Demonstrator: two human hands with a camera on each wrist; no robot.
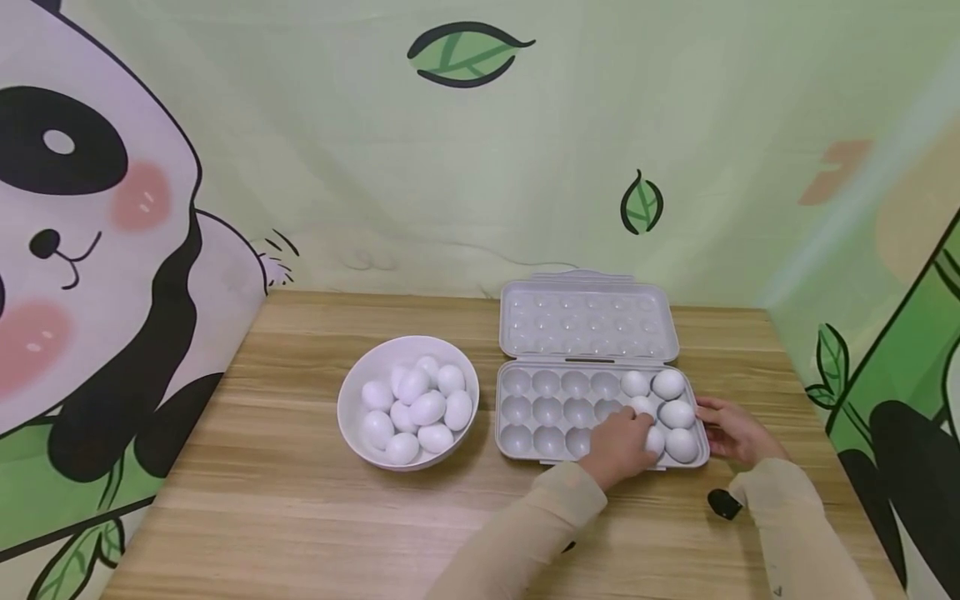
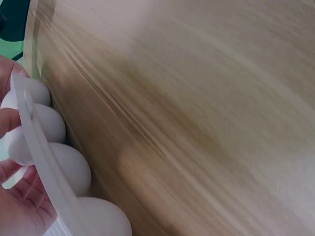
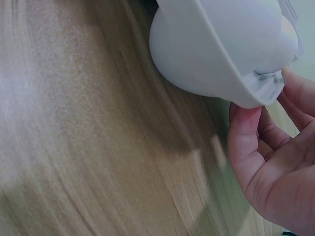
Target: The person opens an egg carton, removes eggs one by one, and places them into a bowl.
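A light grey plastic egg tray (image 1: 525, 457) lies on the table with its lid (image 1: 510, 321) opened back. White eggs (image 1: 667, 383) fill wells in its two right-hand columns. Over the second column, my left hand (image 1: 621, 443) has its fingers and thumb round a white egg (image 2: 18, 146) in the tray, partly hidden by the hand. At the tray's right end, my right hand (image 1: 738, 432) grips the rim; in the right wrist view, fingers (image 3: 243, 128) reach beneath the edge and others lie at its top.
Left of the tray stands a white bowl (image 1: 352, 425) holding several white eggs (image 1: 427, 408). Both sit on a wooden table (image 1: 285, 500) backed by a printed panda-and-leaf cloth (image 1: 360, 167). A small black object (image 1: 723, 504) shows by the right sleeve.
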